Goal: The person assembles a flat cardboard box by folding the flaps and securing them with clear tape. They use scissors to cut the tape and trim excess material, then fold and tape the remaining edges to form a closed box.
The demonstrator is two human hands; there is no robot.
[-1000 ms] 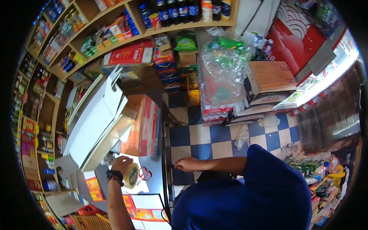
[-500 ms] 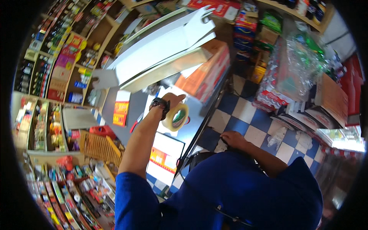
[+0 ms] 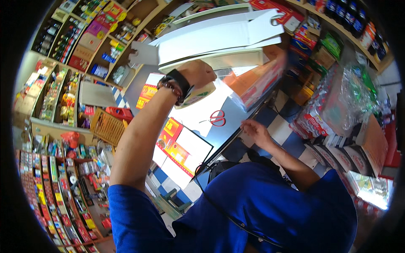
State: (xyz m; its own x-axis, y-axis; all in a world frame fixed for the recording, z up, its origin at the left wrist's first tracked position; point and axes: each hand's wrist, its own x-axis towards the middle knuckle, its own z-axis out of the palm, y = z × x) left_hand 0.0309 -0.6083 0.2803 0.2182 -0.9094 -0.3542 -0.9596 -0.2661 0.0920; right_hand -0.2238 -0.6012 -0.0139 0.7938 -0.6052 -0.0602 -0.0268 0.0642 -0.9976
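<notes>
My left hand [image 3: 197, 73], with a dark watch and a bead bracelet [image 3: 171, 89] at the wrist, is closed over the table. It holds a wide roll of clear yellowish tape [image 3: 201, 96], partly hidden behind my wrist. Just beyond the hand is a long white cardboard piece [image 3: 211, 40] with folded edges. To its right sits an orange carton [image 3: 249, 81]. Red-handled scissors [image 3: 217, 118] lie on the table below the tape. My right hand [image 3: 256, 133] hovers by the table's right edge, fingers loosely bent and apart, with nothing in them.
Red and yellow printed sheets [image 3: 179, 147] lie at the table's near end. Shrink-wrapped drinks [image 3: 310, 103] and stacked cartons [image 3: 350, 147] stand on the right. Packed shelves [image 3: 80, 46] line the left, with a wooden slatted chair [image 3: 107, 126] before them. A black cord hangs from my front.
My left hand has moved away from me with the roll of tape, nearer the white cardboard, uncovering the scissors. My right hand has lifted toward the table edge. The view has shifted.
</notes>
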